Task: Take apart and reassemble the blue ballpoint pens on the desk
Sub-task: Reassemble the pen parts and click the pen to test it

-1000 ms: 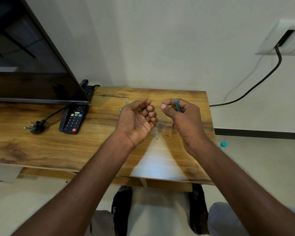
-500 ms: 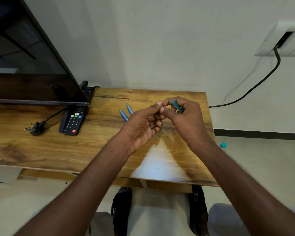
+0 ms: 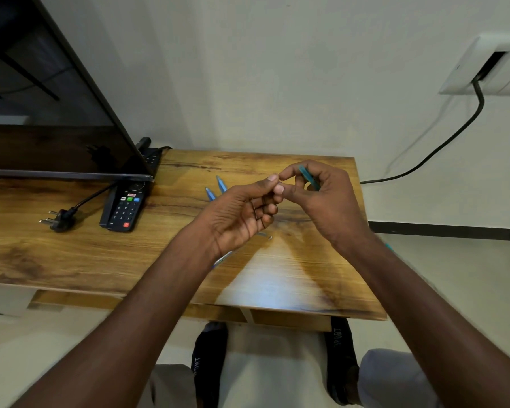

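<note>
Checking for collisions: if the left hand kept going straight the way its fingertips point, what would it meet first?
The left hand points up and right, and its fingertips already appear to meet the right hand, which holds a blue pen piece. So the right hand's fingertips come first, though depth is uncertain.

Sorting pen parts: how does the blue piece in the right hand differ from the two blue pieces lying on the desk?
The held piece is gripped in the right hand above the desk; the two desk pieces lie loose. The held piece looks more teal; the desk pieces are lighter blue, side by side, tips pointing away. All are slim pen parts.
</note>
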